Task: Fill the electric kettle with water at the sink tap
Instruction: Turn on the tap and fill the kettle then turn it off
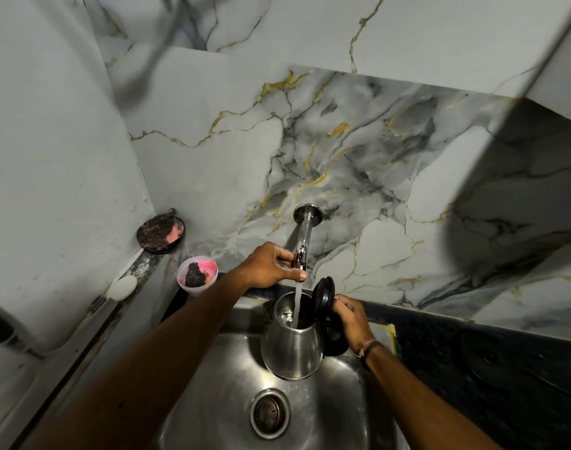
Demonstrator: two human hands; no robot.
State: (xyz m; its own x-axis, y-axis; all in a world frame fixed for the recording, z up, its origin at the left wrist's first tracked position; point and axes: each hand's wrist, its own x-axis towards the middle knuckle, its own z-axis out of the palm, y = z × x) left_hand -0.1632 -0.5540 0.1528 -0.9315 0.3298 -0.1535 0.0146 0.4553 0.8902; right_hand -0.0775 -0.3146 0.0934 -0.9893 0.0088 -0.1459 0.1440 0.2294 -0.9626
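Observation:
A steel electric kettle [292, 350] hangs over the steel sink [212, 401], its black lid [323, 295] flipped up. My right hand [350, 319] grips the kettle's black handle on its right side. A chrome tap [303, 235] sticks out of the marble wall above. My left hand [271, 266] is closed around the tap's lever at its end. A stream of water [296, 306] runs from the tap straight into the kettle's open mouth.
A round drain [270, 414] lies in the sink bottom below the kettle. On the left ledge stand a pink-stained cup with a dark scrubber [197, 275], a round dark dish [160, 233] and a white soap piece [123, 287]. A dark counter [472, 352] runs to the right.

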